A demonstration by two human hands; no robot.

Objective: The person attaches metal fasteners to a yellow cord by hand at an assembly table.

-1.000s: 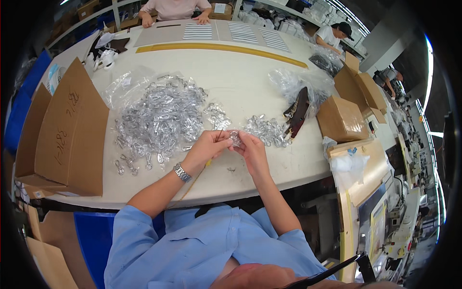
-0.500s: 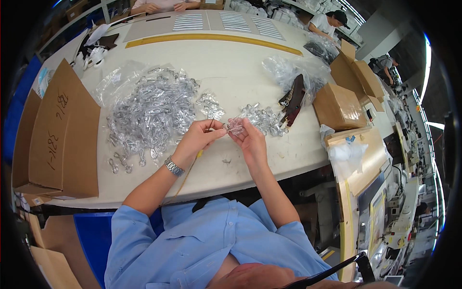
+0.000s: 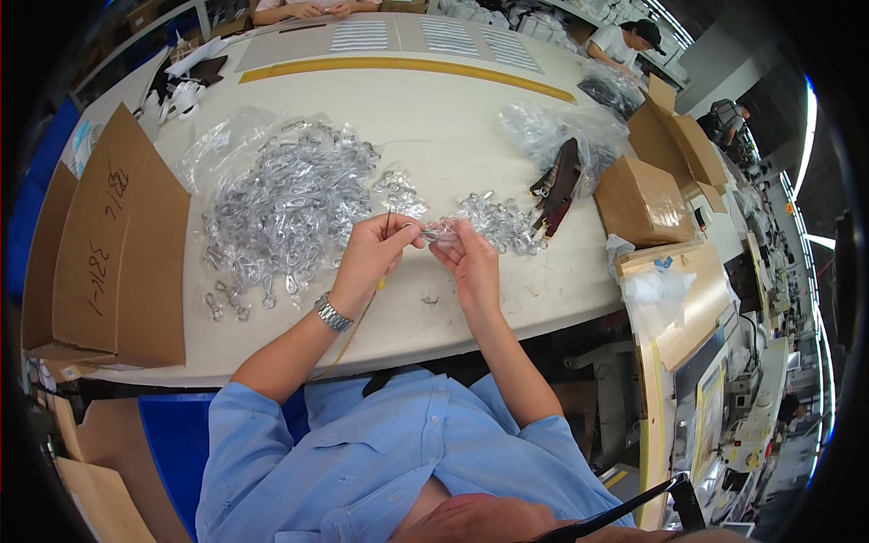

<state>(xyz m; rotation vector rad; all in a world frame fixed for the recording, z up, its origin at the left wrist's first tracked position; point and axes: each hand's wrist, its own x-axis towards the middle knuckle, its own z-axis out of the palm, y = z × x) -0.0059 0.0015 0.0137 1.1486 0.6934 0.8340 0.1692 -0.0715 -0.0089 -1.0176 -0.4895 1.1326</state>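
Pinching a plastic-wrapped metal clasp (image 3: 442, 232) over the white tabletop (image 3: 543, 290), I have my left hand's (image 3: 369, 258) thumb and finger closed on one end, my right hand's (image 3: 474, 267) fingertips on its clear wrapping. Just beyond lie a small cluster (image 3: 398, 192) and a loose pile (image 3: 500, 223); a big heap (image 3: 285, 199) spreads leftward. Bare surface runs below my hands to the near edge, and past the piles toward a long yellow strip (image 3: 407, 65). An open carton (image 3: 118, 249) bounds my left.
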